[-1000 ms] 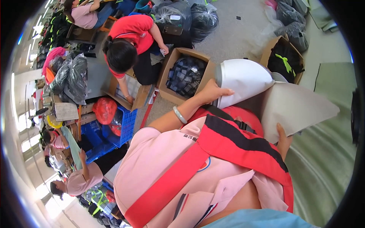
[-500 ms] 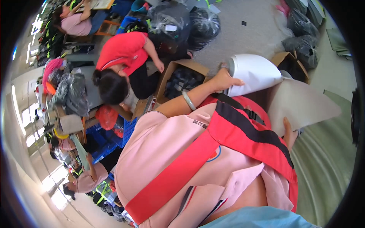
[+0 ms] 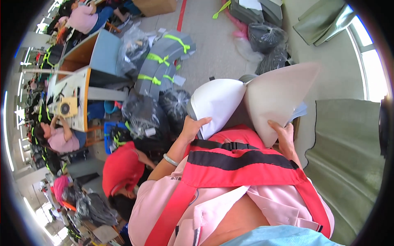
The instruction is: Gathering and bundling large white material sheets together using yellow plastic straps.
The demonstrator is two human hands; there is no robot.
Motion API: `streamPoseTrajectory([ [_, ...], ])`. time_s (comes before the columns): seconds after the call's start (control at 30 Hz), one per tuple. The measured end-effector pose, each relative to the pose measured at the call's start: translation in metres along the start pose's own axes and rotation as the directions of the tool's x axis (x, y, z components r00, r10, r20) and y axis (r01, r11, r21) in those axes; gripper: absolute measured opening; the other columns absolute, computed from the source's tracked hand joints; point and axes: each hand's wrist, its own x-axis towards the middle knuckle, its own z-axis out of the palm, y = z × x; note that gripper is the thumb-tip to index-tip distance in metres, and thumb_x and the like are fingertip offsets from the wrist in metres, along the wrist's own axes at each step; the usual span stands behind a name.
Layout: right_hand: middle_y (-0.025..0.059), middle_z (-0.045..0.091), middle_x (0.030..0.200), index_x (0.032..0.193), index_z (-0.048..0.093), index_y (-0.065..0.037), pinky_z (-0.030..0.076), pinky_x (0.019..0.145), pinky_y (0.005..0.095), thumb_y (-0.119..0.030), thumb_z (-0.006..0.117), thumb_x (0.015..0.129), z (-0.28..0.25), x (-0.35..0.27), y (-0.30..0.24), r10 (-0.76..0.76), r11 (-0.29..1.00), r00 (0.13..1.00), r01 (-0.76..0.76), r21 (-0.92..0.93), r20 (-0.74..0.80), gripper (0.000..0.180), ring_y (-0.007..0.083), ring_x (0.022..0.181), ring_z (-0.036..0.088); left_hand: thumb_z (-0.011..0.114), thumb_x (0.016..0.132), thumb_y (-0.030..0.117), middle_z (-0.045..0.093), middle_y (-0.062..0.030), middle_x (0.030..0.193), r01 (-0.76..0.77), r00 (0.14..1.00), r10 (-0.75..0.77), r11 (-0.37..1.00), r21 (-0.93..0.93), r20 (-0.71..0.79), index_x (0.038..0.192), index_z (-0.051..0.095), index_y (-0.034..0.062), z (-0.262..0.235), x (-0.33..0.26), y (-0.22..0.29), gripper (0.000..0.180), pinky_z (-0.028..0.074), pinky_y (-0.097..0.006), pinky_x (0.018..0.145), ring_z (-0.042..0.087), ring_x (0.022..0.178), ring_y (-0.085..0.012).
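A curled stack of large white and pale grey sheets [image 3: 250, 98] is held in front of my chest. My left hand [image 3: 192, 127] grips the white rolled side of the stack from the left. My right hand [image 3: 283, 135] clasps the flatter pale sheet at its lower right edge. Below the hands lies a red bag [image 3: 242, 158] with black straps and a buckle, pressed against my pink jacket. A pale bracelet sits on my left wrist.
A person in a red top [image 3: 123, 168] bends over dark plastic bags [image 3: 143, 115] at my left. Grey bundles tied with yellow-green straps [image 3: 162, 61] lie on the floor beyond. A sewing table [image 3: 69, 96] with a seated person is far left. Green fabric [image 3: 349, 151] hangs right.
The view has swung round, so the person in red and the boxes slid down-left. The sheets now sit higher and more centred, with my left hand lower on the white roll.
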Motion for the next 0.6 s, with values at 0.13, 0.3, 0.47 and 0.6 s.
streamPoseTrajectory([
  [0.13, 0.0125, 0.071, 0.1, 0.108, 0.067, 0.006, 0.052, 0.08, 0.0316, -0.008, 0.072, 0.079, 0.028, 0.089, -0.046, -0.002, 0.997, 0.999, 0.0, 0.077, 0.032, 0.033, 0.0185, 0.086, 0.067, 0.077, 0.076, 0.003, 0.067, -0.0088, 0.107, -0.082, 0.997, 0.082, 0.996, -0.028, -0.009, 0.117, 0.061, -0.0036, 0.005, 0.085, 0.051, 0.045, 0.052, -0.032, 0.083, 0.064, 0.092, -0.017],
  [0.3, 0.0148, 0.071, 0.097, 0.104, 0.068, 0.009, 0.053, 0.077, 0.0322, -0.012, 0.073, 0.078, 0.054, 0.202, -0.126, -0.015, 1.0, 0.995, 0.014, 0.01, 0.097, 0.034, 0.0191, 0.082, 0.068, 0.077, 0.076, 0.002, 0.066, -0.0077, 0.107, -0.025, 0.997, 0.023, 0.999, -0.027, -0.073, 0.117, 0.061, -0.0023, 0.013, 0.184, 0.13, 0.044, 0.051, -0.031, 0.083, 0.064, 0.094, -0.017],
  [0.47, 0.0162, 0.071, 0.085, 0.094, 0.07, 0.011, 0.054, 0.069, 0.0321, -0.015, 0.072, 0.078, 0.073, 0.318, -0.193, -0.017, 0.999, 0.987, 0.023, -0.037, 0.161, 0.03, 0.0192, 0.072, 0.068, 0.078, 0.076, 0.003, 0.067, -0.0059, 0.103, -0.118, 0.984, 0.117, 0.993, 0.003, -0.137, 0.116, 0.062, -0.0004, 0.026, 0.278, 0.19, 0.043, 0.051, -0.031, 0.081, 0.063, 0.091, -0.0155],
  [0.6, 0.0164, 0.071, 0.088, 0.098, 0.069, 0.011, 0.054, 0.071, 0.0322, -0.013, 0.073, 0.078, 0.103, 0.391, -0.241, 0.008, 0.995, 0.989, 0.006, -0.095, 0.149, 0.032, 0.0193, 0.075, 0.068, 0.079, 0.076, 0.004, 0.067, -0.0061, 0.105, -0.073, 0.989, 0.068, 0.997, -0.035, -0.129, 0.116, 0.063, 0.0, 0.023, 0.36, 0.236, 0.044, 0.051, -0.031, 0.082, 0.064, 0.093, -0.0159],
])
